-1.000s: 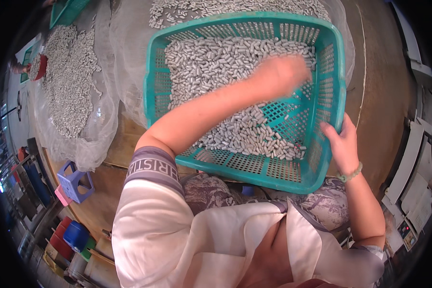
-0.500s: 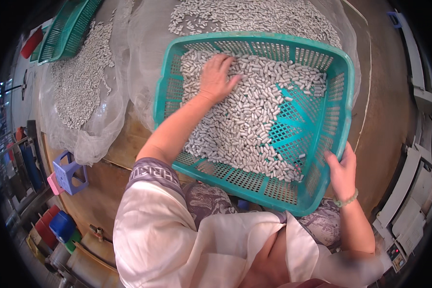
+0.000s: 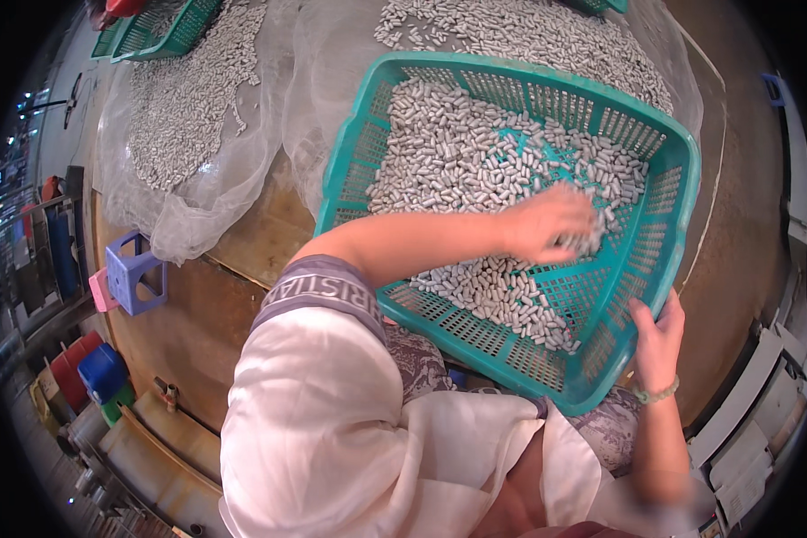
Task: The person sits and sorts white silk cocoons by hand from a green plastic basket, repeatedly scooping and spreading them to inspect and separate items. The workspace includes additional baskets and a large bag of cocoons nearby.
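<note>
A rectangular green plastic basket [image 3: 532, 73] with lattice walls sits tilted over my lap. Many small, silvery-grey, short cylindrical pieces [image 3: 448, 143] lie in it, thickest along its left and far sides; patches of the green floor show through. My left hand [image 3: 551, 224] is inside, right of the middle, bent down over some pieces. Motion smears its fingers, so whether it grips any is unclear. My right hand [image 3: 658, 336] grips the basket's near right rim, thumb on the wall and the other fingers mostly hidden.
Beyond the basket, more such pieces [image 3: 520, 31] lie on pale mesh cloth [image 3: 309, 99]; another heap [image 3: 175, 134] lies at far left. Green baskets [image 3: 172, 31] stand at the upper left. A purple plastic stool [image 3: 136, 273] is on the brown floor at left, grey machinery [image 3: 753, 421] at right.
My left hand has swept from the basket's far left to right of its middle, shifting pieces rightward. More green floor shows in the middle. My right hand keeps its hold on the rim.
</note>
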Demonstrator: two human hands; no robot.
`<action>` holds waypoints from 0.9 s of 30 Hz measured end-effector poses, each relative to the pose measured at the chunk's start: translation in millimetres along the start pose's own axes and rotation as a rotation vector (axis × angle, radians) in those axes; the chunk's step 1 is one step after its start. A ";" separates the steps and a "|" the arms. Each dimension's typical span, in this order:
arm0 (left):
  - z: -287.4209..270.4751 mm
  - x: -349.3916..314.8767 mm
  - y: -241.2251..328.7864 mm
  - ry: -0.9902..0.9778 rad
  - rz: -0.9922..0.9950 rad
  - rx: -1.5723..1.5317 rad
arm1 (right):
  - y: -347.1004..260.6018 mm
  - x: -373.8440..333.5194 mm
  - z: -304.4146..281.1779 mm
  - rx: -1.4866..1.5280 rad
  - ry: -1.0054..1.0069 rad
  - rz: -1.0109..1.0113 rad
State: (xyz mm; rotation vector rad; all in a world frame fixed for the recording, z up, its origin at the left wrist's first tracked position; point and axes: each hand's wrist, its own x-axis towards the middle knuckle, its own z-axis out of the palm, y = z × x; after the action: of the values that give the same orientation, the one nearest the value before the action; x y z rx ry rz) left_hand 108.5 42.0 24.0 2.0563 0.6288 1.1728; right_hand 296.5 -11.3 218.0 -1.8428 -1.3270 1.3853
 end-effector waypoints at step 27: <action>-54.0 9.5 -55.5 -0.209 -0.173 0.683 | -3.4 3.6 -5.6 -0.047 -0.005 -0.005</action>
State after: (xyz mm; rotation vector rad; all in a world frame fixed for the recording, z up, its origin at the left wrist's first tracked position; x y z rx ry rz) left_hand 61.6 102.0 7.0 2.5660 1.1944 0.6750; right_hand 300.3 -5.7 221.2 -1.8663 -1.3773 1.3678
